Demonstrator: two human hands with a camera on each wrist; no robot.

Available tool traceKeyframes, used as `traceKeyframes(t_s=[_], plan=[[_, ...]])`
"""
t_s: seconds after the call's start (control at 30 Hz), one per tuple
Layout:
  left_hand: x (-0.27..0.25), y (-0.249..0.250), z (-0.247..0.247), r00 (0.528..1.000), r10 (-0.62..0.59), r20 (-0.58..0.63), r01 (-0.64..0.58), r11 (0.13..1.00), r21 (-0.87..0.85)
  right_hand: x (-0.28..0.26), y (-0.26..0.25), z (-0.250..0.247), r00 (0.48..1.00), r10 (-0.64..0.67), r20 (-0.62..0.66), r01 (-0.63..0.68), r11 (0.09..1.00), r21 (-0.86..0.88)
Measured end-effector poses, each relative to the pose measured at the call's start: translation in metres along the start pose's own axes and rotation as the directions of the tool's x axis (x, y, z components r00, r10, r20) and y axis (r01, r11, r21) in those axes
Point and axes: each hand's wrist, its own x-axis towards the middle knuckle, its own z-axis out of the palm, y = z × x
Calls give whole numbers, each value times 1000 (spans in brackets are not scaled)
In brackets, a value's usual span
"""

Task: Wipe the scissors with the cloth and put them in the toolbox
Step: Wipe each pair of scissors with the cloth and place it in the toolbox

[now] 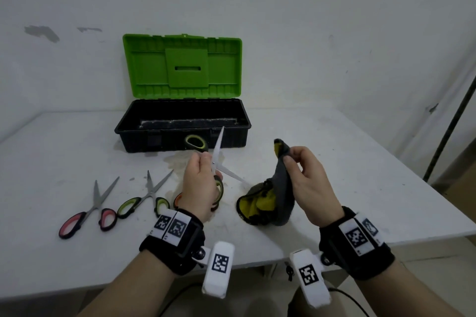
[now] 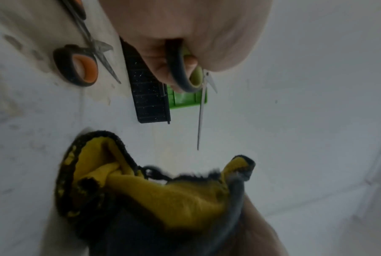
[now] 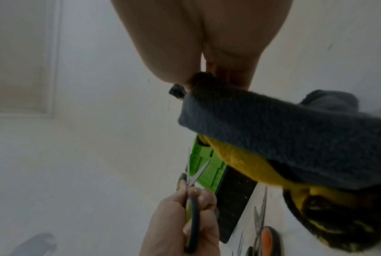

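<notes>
My left hand (image 1: 203, 183) grips a pair of green-handled scissors (image 1: 217, 159) by the handles, above the table in front of the toolbox. Their blades stand spread, one pointing up toward the box and one toward the cloth. The same scissors (image 2: 186, 69) (image 3: 193, 199) show in both wrist views. My right hand (image 1: 306, 180) pinches the top of a grey and yellow cloth (image 1: 268, 201) (image 2: 163, 195) (image 3: 272, 135), whose lower part rests on the table. The blade tip nearly reaches the cloth. The black toolbox (image 1: 180, 134) sits behind with its green lid (image 1: 183, 67) up.
On the white table (image 1: 360, 162) lie pink-handled scissors (image 1: 87, 211) and green-handled scissors (image 1: 146, 201) to the left. Orange-handled scissors (image 2: 82, 60) lie under my left hand. A dark pole (image 1: 450, 123) leans at the right wall. The table's front edge is near my wrists.
</notes>
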Motion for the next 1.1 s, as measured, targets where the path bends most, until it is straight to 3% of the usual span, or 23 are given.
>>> traceKeyframes(t_s=[0.1, 0.2, 0.3, 0.4, 0.47, 0.63, 0.8, 0.9, 1.03, 1.1], plan=[[3, -2, -3, 999, -16, 34, 15, 1000, 23, 5, -4, -5, 998, -19, -58, 17, 999, -40], [0, -5, -2, 990, 3, 144, -11, 999, 53, 18, -12, -9, 981, -180, -78, 169, 978, -123], [-5, -7, 5, 981, 31, 191, -46, 996, 73, 20, -15, 0, 881, -448, 150, 472, 816, -333], [-6, -7, 11, 979, 23, 205, -34, 998, 54, 16, -2, 17, 777, -529, 341, 627, 694, -354], [-7, -7, 13, 976, 27, 215, -42, 997, 64, 19, 8, 23, 767, -530, 361, 638, 686, -350], [-6, -6, 12, 974, 43, 222, -59, 996, 67, 25, 10, 32, 801, -492, 340, 593, 727, -345], [0, -7, 7, 973, 72, 221, -111, 980, 168, 42, 10, 30, 911, -407, 72, 392, 795, -463], [3, -8, 7, 977, 67, 201, -102, 980, 170, 39, 6, 26, 873, -486, 44, 463, 796, -389], [5, -8, 12, 979, 24, 202, -51, 990, 128, 22, 5, 37, 783, -560, 270, 622, 717, -315], [1, -8, 14, 972, 21, 235, -45, 994, 97, 21, 10, 40, 779, -557, 289, 627, 714, -312]])
